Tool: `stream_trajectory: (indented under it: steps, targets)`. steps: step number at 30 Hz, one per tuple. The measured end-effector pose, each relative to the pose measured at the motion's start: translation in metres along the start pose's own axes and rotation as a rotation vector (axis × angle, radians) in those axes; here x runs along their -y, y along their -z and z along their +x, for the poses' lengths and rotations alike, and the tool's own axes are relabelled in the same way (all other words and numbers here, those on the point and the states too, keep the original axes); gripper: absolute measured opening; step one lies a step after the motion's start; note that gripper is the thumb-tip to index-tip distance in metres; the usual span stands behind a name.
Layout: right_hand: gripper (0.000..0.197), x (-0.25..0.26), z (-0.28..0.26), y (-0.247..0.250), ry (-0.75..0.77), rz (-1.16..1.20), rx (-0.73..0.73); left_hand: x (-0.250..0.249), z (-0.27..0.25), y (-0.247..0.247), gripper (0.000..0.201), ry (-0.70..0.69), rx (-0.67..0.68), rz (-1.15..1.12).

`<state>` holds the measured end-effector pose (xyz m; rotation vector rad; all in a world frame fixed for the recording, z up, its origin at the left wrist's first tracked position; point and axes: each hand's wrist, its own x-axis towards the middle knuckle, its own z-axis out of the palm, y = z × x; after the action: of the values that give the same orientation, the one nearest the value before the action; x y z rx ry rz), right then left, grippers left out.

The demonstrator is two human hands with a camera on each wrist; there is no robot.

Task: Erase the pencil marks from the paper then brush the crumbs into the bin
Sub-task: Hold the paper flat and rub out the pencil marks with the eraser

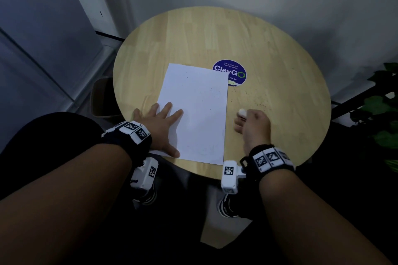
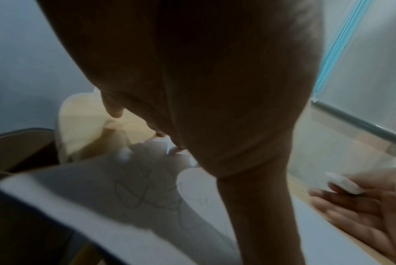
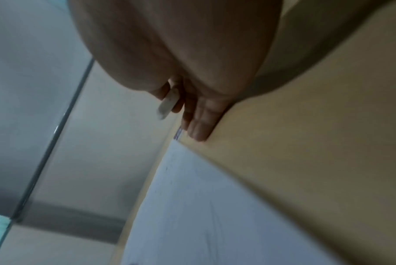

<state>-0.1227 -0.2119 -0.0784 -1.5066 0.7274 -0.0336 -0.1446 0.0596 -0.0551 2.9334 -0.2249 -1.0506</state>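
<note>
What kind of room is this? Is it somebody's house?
Probably an office pantry or break room, not a house. The sticker on the round wooden table says "Let's keep our pantries clean", a glass partition stands alongside, and a bin sits beside the table.

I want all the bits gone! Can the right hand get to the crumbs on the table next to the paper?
Probably yes. The right hand, holding the eraser, rests on bare table beside the crumbs; nothing lies between.

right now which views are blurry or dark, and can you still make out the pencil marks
Head view: dim but sharp; crumbs on the table are clear. Left wrist view: soft, right hand smeared, faint pencil marks readable on the paper. Right wrist view: heavily blurred, eraser only a pale shape.
</note>
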Motion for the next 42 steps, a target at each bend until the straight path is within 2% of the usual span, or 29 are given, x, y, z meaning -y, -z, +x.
stream_trajectory:
  steps: [2, 4, 8, 10, 13, 18, 25, 29, 30, 34, 35, 39, 40, 42]
  targets:
    - [0.020, 0.012, 0.004, 0.014, -0.067, -0.012, 0.014, -0.002, -0.002, 0.002, 0.137, 0.000, -0.003, 0.006]
    - [0.018, 0.028, 0.000, 0.021, -0.137, -0.037, 0.130, -0.009, -0.002, 0.004, 0.130, -0.032, -0.034, 0.011]
    - [0.023, 0.040, -0.012, 0.026, -0.013, -0.324, 0.353, -0.045, 0.005, 0.002, 0.111, -0.202, -0.187, 0.006]
    - [0.029, 0.034, -0.018, 0.030, -0.001, -0.401, 0.457, -0.064, 0.011, -0.003, 0.104, -0.273, -0.220, -0.002]
    - [0.018, 0.023, -0.027, 0.032, -0.021, -0.499, 0.572, -0.076, 0.017, -0.014, 0.098, -0.323, -0.221, 0.016]
    - [0.010, 0.006, -0.033, 0.021, 0.075, -0.660, 0.572, -0.079, 0.021, -0.027, 0.106, -0.305, -0.198, 0.019]
    - [0.014, 0.009, -0.033, 0.009, 0.376, -0.936, 0.519, -0.082, 0.022, -0.028, 0.116, -0.264, -0.171, 0.023]
    - [0.016, 0.015, -0.042, 0.013, 0.245, -1.042, 0.765, -0.082, 0.025, -0.030, 0.122, -0.262, -0.175, 0.021]
    - [0.016, 0.014, -0.042, 0.014, 0.250, -1.040, 0.765, -0.082, 0.025, -0.030, 0.124, -0.264, -0.178, 0.023]
    - [0.010, 0.010, -0.032, 0.013, 0.376, -0.914, 0.504, -0.081, 0.025, -0.029, 0.125, -0.263, -0.167, 0.038]
    - [0.010, 0.010, -0.031, 0.014, 0.375, -0.918, 0.510, -0.081, 0.024, -0.029, 0.125, -0.262, -0.163, 0.038]
    - [0.014, 0.012, -0.040, 0.018, 0.270, -0.978, 0.720, -0.081, 0.024, -0.030, 0.123, -0.269, -0.161, 0.026]
    - [0.015, 0.011, -0.040, 0.017, 0.277, -0.972, 0.711, -0.080, 0.024, -0.029, 0.122, -0.269, -0.163, 0.027]
    - [0.014, 0.007, -0.034, 0.014, 0.351, -0.938, 0.581, -0.080, 0.025, -0.027, 0.122, -0.265, -0.165, 0.029]
